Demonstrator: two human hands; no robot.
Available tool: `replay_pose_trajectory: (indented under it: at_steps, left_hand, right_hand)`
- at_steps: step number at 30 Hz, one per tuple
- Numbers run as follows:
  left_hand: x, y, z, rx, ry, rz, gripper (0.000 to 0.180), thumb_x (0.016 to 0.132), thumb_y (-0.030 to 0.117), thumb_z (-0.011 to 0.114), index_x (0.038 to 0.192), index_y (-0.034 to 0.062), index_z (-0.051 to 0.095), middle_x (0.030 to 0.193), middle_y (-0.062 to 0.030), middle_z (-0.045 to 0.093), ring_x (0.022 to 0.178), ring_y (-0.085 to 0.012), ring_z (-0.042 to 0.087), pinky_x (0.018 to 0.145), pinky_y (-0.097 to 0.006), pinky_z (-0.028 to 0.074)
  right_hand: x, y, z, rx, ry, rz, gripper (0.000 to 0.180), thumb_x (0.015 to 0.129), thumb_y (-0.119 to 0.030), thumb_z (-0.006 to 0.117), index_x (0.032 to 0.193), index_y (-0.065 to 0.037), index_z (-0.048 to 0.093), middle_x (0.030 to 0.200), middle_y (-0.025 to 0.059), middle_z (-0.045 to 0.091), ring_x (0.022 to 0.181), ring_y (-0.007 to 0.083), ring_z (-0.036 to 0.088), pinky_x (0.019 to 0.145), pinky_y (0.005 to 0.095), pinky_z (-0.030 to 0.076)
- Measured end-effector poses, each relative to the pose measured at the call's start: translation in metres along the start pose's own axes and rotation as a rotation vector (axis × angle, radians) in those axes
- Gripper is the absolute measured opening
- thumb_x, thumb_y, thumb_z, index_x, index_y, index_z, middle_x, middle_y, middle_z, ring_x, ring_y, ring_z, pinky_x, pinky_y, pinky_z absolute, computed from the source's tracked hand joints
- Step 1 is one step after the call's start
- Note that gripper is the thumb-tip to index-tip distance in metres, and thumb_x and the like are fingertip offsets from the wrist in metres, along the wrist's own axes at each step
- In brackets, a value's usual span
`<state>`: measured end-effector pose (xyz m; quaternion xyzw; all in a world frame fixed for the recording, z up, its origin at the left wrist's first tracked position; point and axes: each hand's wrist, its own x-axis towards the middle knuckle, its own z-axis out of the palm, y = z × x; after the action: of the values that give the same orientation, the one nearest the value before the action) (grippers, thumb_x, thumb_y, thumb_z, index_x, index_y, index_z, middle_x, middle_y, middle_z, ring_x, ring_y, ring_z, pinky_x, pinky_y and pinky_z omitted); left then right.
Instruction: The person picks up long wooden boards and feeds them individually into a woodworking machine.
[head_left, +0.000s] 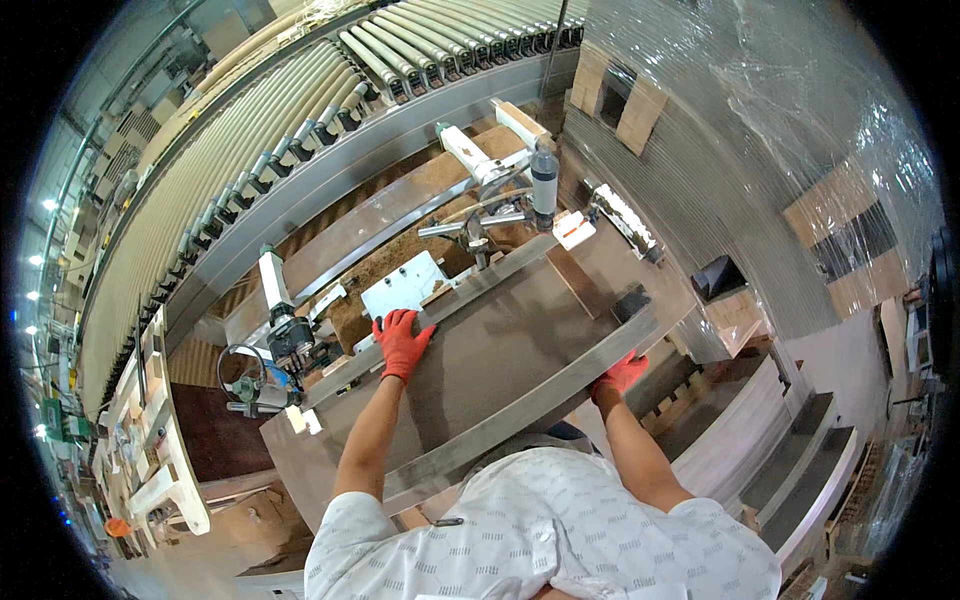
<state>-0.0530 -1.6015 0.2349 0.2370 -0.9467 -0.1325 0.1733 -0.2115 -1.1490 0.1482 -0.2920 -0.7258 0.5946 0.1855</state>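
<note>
1. One near grey strip (520, 402) and one far grey strip (490, 278) run roughly parallel along the brown tabletop (480, 350).
2. Left hand (402, 345), red-gloved: over the far strip, thumb apart from fingers; clamped or not, I cannot tell.
3. Right hand (622, 373), red-gloved: at the near strip's outer edge, fingers' state unclear.
4. One white block (573, 230), orange mark unreadable.
5. Clear film wraps one panel stack (690, 170).
</note>
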Motion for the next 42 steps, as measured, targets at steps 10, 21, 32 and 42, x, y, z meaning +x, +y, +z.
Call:
replay_pose_trajectory:
  at_steps: [10,21,32,42]
  left_hand:
    - [0.019,0.007,0.008,0.116,-0.224,0.028,0.061,0.096,0.063,0.073,0.122,0.0086,0.065,0.124,-0.0138,0.072,0.116,-0.0344,0.070,0.094,-0.051,0.052]
    - [0.025,0.009,0.009,0.130,-0.231,0.018,0.064,0.094,0.071,0.071,0.105,0.0074,0.065,0.101,-0.0153,0.075,0.096,-0.0366,0.074,0.083,-0.052,0.055]
    - [0.015,0.012,0.005,0.065,-0.073,0.090,0.057,0.093,0.063,0.076,0.104,0.0073,0.066,0.097,-0.0144,0.073,0.092,-0.0369,0.072,0.081,-0.051,0.055]
    - [0.025,0.013,-0.005,-0.012,-0.108,0.002,0.067,0.088,0.072,0.075,0.101,0.0058,0.074,0.103,-0.0194,0.078,0.100,-0.0404,0.075,0.090,-0.053,0.057]
  right_hand:
    - [-0.003,-0.008,0.000,-0.079,0.021,0.045,0.057,0.110,-0.040,0.060,0.148,0.001,0.052,0.134,0.0238,0.065,0.120,0.0406,0.066,0.105,0.0508,0.051]
    - [-0.002,-0.026,-0.028,0.091,0.164,-0.184,0.057,0.114,-0.032,0.059,0.156,0.004,0.045,0.149,0.0225,0.054,0.134,0.0366,0.055,0.116,0.0480,0.044]
    - [-0.138,-0.253,-0.042,-0.267,-1.543,-1.291,0.056,0.093,-0.046,0.079,0.139,-0.015,0.067,0.135,0.0130,0.070,0.125,0.0377,0.065,0.110,0.0521,0.050]
    - [-0.195,-0.222,-0.018,-0.683,-1.902,-1.539,0.077,0.076,-0.061,0.087,0.134,-0.014,0.068,0.119,0.0105,0.071,0.114,0.0328,0.068,0.097,0.0495,0.051]
